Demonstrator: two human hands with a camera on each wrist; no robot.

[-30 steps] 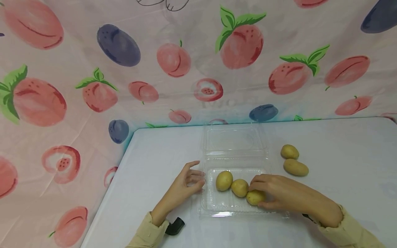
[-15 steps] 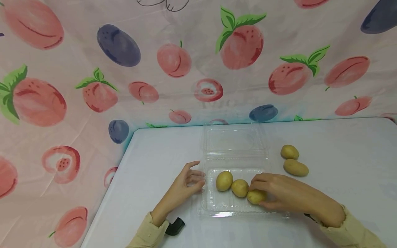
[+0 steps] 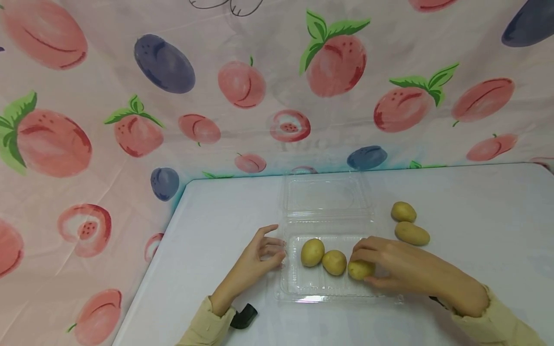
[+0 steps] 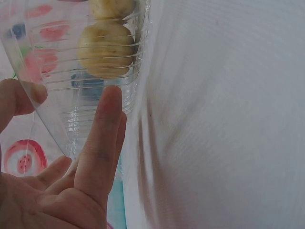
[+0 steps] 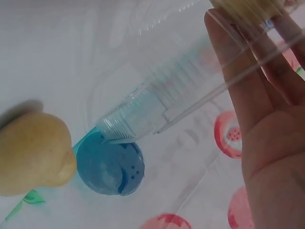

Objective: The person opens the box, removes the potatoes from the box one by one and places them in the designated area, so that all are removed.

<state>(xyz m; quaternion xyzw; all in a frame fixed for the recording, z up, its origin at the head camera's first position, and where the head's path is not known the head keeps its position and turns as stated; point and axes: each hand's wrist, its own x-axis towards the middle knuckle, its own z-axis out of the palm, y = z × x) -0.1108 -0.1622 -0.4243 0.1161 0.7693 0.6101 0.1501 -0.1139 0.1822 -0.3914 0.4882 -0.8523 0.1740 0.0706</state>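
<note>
Third potato shifting rightward, off middle potato; right hand pinching it inside clear container, spacing apparently being adjusted. Left hand resting loosely spread at container's left edge. Two potatoes lying on bench.

"What does the backdrop cloth show?"

"Coral-red peaches, dark blue fruits and green leaves, all printed on pale pink. The halved fruits have a red rim, pale flesh and red dots."

"And where it meets the table?"

"A turquoise strip, then plain white."

"The potatoes?"

"Yellow with a brownish tinge, plain bar a few specks."

"The container?"

"Colourless, see-through, its base patterned with fine ribs."

"The sleeves?"

"Plain beige, with a black piece beside the left one."
</note>
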